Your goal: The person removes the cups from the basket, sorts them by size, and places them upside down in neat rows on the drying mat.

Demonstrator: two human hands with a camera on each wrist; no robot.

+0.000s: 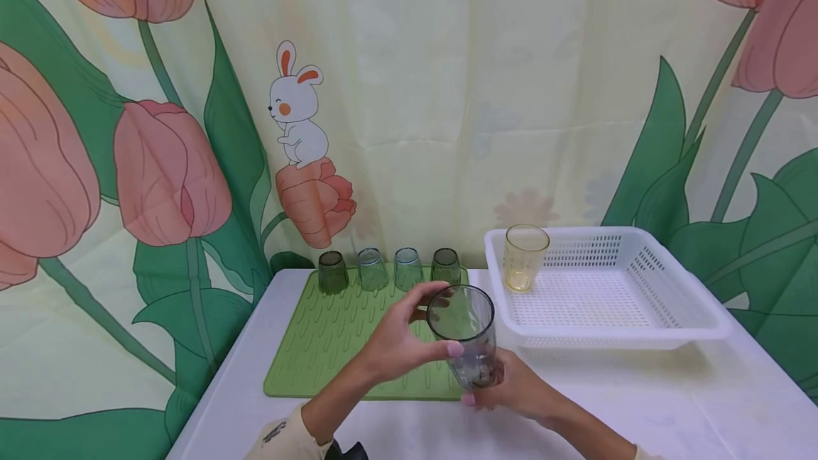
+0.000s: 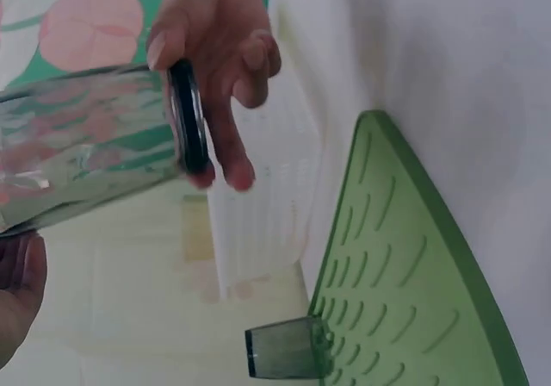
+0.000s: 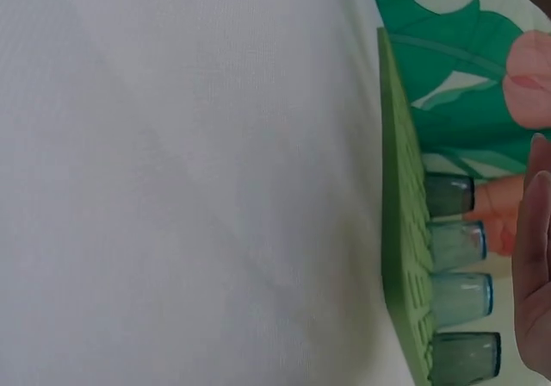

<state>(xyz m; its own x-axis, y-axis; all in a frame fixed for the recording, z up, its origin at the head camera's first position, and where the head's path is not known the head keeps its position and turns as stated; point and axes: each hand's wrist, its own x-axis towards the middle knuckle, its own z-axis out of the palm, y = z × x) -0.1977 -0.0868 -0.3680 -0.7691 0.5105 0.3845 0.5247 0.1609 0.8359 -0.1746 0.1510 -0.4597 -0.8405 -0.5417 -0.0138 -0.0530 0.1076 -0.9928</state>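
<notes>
A clear grey drinking glass (image 1: 471, 357) is held in the air above the right front part of the green mat (image 1: 332, 353), tilted, its rim up. My left hand (image 1: 409, 339) grips it near the rim, thumb on the near side and fingers behind. Around its base are the thumb and fingers of my right hand (image 1: 511, 383). The left wrist view shows the glass's thick dark base beside the right hand (image 2: 215, 67). At the mat's far edge stand several small tinted glasses (image 1: 373, 272), grey and blue, seemingly upside down.
To the right sits a white perforated plastic basket (image 1: 613, 336). A yellow glass (image 1: 525, 261) stands upright in its left end. A white cloth (image 1: 575, 389) covers the table. Behind hangs a curtain (image 1: 409, 91) printed with tulips and a rabbit.
</notes>
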